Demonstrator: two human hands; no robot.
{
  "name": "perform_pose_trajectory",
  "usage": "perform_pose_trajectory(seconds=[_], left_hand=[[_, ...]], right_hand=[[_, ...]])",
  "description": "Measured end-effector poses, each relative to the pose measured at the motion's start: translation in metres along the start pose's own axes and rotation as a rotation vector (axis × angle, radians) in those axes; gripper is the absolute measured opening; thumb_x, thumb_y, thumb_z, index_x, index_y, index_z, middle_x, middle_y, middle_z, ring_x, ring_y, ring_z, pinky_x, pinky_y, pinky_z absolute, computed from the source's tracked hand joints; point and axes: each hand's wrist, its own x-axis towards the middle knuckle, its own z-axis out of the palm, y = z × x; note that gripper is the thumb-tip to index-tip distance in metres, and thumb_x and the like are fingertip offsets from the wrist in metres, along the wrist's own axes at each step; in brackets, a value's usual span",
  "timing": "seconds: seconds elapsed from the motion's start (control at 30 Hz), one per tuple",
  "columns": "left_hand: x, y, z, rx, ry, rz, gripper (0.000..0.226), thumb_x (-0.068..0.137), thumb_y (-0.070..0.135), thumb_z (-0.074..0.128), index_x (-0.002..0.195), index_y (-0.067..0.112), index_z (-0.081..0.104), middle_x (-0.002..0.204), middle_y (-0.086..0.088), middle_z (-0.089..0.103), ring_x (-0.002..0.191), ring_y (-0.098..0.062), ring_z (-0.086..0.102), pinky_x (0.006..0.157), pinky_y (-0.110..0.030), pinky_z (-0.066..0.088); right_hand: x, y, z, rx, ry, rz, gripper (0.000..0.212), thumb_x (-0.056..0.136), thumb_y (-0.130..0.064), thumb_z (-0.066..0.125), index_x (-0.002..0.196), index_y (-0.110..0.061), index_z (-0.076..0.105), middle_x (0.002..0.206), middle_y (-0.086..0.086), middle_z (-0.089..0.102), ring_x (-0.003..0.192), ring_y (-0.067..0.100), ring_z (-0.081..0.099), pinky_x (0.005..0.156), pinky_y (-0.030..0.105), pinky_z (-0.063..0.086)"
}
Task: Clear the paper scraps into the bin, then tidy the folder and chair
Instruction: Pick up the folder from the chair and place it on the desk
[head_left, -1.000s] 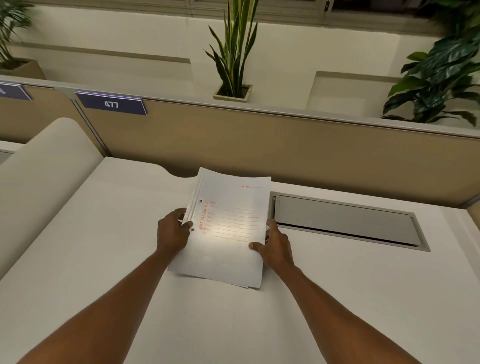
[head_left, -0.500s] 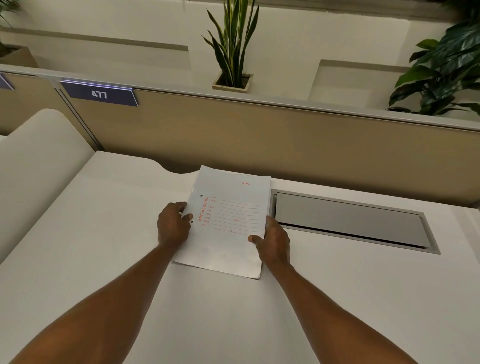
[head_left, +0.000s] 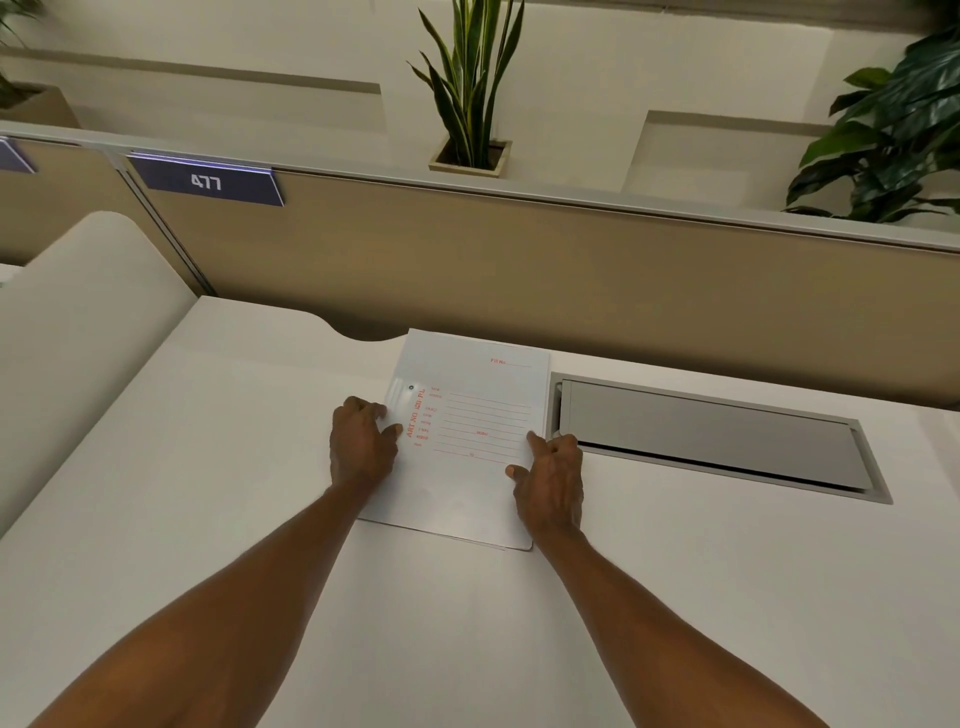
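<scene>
A white folder (head_left: 470, 415) with red printed lines lies flat on the white desk (head_left: 208, 493), close to the partition. My left hand (head_left: 361, 447) presses on the folder's left edge, thumb on the cover. My right hand (head_left: 550, 480) holds its right edge near the lower corner, fingers curled at the side. No paper scraps, bin or chair show in this view.
A grey cable hatch (head_left: 711, 436) is set into the desk right of the folder. A tan partition (head_left: 571, 280) with a sign reading 477 (head_left: 206, 181) runs behind. Potted plants (head_left: 470, 93) stand beyond it. A pale curved divider (head_left: 78, 332) rises at left.
The folder has gone from slightly lifted and bowed to lying flat on the desk, shifted a little toward the partition. Both hands stayed on its edges.
</scene>
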Motion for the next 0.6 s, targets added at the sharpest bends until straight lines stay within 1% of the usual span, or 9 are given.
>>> perform_pose_trajectory(seconds=[0.03,0.07,0.1,0.17,0.27,0.43,0.53,0.6], left_hand=[[0.001,0.000,-0.001,-0.003,-0.005,-0.001,0.043,0.089,0.027,0.081,0.125,0.006,0.071,0.127,-0.009,0.063,0.120,-0.031,0.059,0.102,-0.045,0.052],[0.002,0.000,-0.002,-0.004,-0.009,-0.001,0.045,0.088,0.029,0.083,0.124,0.006,0.071,0.127,-0.009,0.063,0.120,-0.032,0.059,0.102,-0.044,0.052],[0.002,0.001,-0.003,0.003,-0.017,0.005,0.047,0.086,0.031,0.084,0.123,0.005,0.072,0.127,-0.010,0.064,0.120,-0.032,0.059,0.102,-0.044,0.052],[0.004,0.003,-0.005,0.037,-0.043,0.028,0.051,0.084,0.034,0.086,0.123,0.004,0.072,0.129,-0.010,0.064,0.121,-0.032,0.057,0.101,-0.043,0.051],[0.005,0.005,-0.006,0.065,-0.061,0.035,0.053,0.083,0.036,0.087,0.123,0.005,0.071,0.130,-0.009,0.064,0.121,-0.031,0.057,0.101,-0.042,0.051],[0.006,0.006,-0.005,0.082,-0.056,0.022,0.055,0.081,0.036,0.089,0.123,0.005,0.071,0.129,-0.008,0.064,0.119,-0.030,0.057,0.099,-0.043,0.054],[0.006,0.005,-0.005,0.088,-0.058,0.025,0.055,0.081,0.036,0.089,0.123,0.005,0.071,0.129,-0.008,0.064,0.119,-0.029,0.057,0.099,-0.043,0.054],[0.005,0.005,-0.006,0.097,-0.067,0.030,0.056,0.082,0.036,0.087,0.126,0.005,0.069,0.131,-0.008,0.063,0.121,-0.029,0.057,0.100,-0.043,0.053]], right_hand=[[0.000,0.000,0.001,-0.003,-0.006,-0.019,0.058,0.091,-0.012,0.079,0.145,-0.009,0.057,0.127,0.013,0.048,0.120,0.028,0.054,0.096,0.037,0.057],[0.000,0.001,0.002,0.020,-0.013,-0.028,0.052,0.090,-0.012,0.077,0.140,-0.009,0.061,0.127,0.016,0.048,0.118,0.032,0.053,0.096,0.043,0.056],[0.002,0.002,0.002,0.054,-0.023,-0.031,0.046,0.090,-0.013,0.075,0.135,-0.011,0.064,0.129,0.019,0.048,0.118,0.036,0.052,0.096,0.046,0.053],[0.004,0.004,0.003,0.087,-0.031,-0.040,0.040,0.089,-0.014,0.072,0.128,-0.014,0.066,0.131,0.021,0.047,0.117,0.040,0.050,0.097,0.049,0.049],[0.004,0.005,0.005,0.084,-0.030,-0.046,0.038,0.089,-0.013,0.071,0.126,-0.015,0.067,0.131,0.021,0.048,0.116,0.039,0.051,0.095,0.046,0.048],[0.005,0.007,0.006,0.071,-0.009,-0.080,0.038,0.089,-0.012,0.071,0.126,-0.015,0.067,0.129,0.021,0.049,0.115,0.038,0.051,0.095,0.050,0.050],[0.004,0.007,0.011,0.047,0.008,-0.062,0.047,0.086,-0.003,0.079,0.131,-0.011,0.067,0.122,0.014,0.047,0.116,0.031,0.054,0.089,0.044,0.060],[0.002,0.006,0.014,0.013,0.025,-0.067,0.049,0.085,-0.002,0.081,0.132,-0.008,0.067,0.119,0.012,0.048,0.116,0.029,0.054,0.085,0.042,0.063]])
